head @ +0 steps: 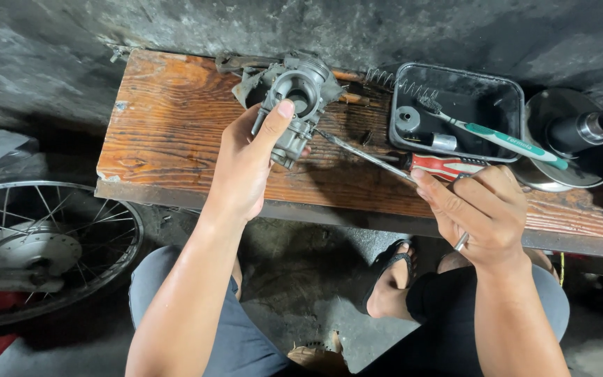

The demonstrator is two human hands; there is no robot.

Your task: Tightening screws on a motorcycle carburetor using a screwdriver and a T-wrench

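Two bare hands are at work over a worn wooden bench (pixel 176 132), as I read the head view. My left hand (pixel 245 164) is closed around a grey metal carburettor (pixel 296 105), thumb laid up along its near side and fingers wrapped behind; the part is held clear above the bench top, its round bore facing the camera. My right hand (pixel 487 213) is curled in a pinch on a thin metal rod (pixel 364 155), index finger stretched along it. The rod slants up and left, and its tip meets the lower right side of the carburettor. A short end of the rod shows below the right palm.

Just above the right hand lies a screwdriver (pixel 445 166) with a red handle, resting on the bench against the near edge of a black rectangular tray (pixel 511 105). A toothbrush (pixel 504 136) with a white and green handle lies across the tray, bristles over its inside, handle passing out over the right rim. Small metal parts sit in the tray; I cannot tell their kind. A coil spring (pixel 383 75) lies at the back of the bench, near the tray's left corner. A round metal assembly (pixel 567 136) stands to the right of the tray. A spoked wheel (pixel 43 244) rests on the floor at lower left. A foot in a black sandal (pixel 391 279) shows between the knees.
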